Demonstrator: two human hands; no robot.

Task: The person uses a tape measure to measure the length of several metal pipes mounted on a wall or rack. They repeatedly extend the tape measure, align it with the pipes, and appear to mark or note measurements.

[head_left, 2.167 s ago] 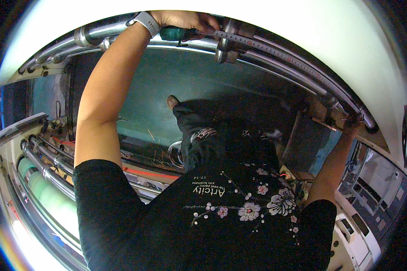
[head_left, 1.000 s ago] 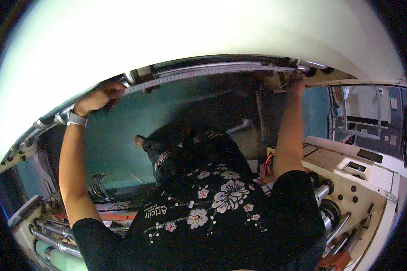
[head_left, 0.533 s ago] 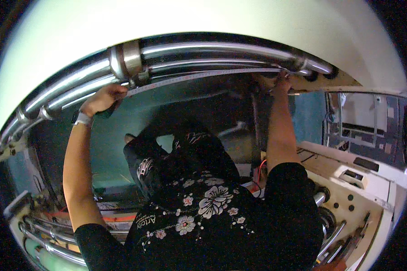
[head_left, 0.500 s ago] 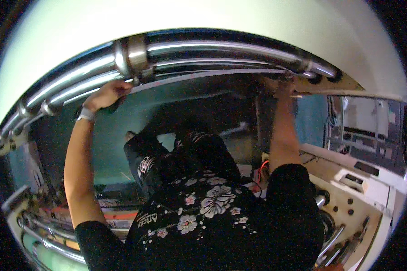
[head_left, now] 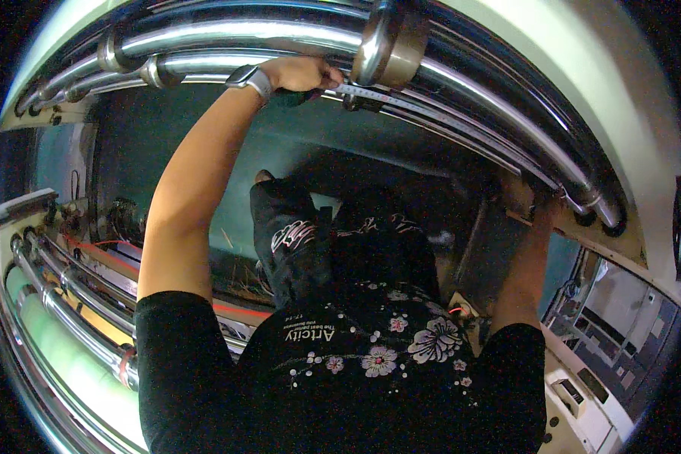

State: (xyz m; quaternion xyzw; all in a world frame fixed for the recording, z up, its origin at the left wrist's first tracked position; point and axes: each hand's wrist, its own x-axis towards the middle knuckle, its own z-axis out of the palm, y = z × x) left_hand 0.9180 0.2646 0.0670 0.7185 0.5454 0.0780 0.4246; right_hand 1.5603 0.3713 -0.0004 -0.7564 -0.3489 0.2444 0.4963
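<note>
A tape measure's pale, marked blade (head_left: 416, 106) is stretched along thin rods under the large shiny rollers (head_left: 280, 32). My left hand (head_left: 303, 73) is closed on the tape measure at its left end, and part of the dark case (head_left: 293, 97) shows below the palm. Fingertips of that hand press at the blade, left of a broad metal collar (head_left: 390, 47). At the blade's far right end, near the side wall of the machine, my right hand (head_left: 551, 200) appears closed on the tape. Shadow covers most of its fingers.
A pale machine panel (head_left: 647, 98) curves round the rollers. At lower left are more metal rollers (head_left: 79, 303) above a bright green surface. A cabinet (head_left: 613, 310) stands at right beyond a pale side frame (head_left: 583, 393). An orange-red strip (head_left: 242, 312) runs behind my left arm.
My view has turned, so the rollers and both hands appear further right. My left hand keeps the tape measure, and the blade between my hands looks shorter and more slanted.
</note>
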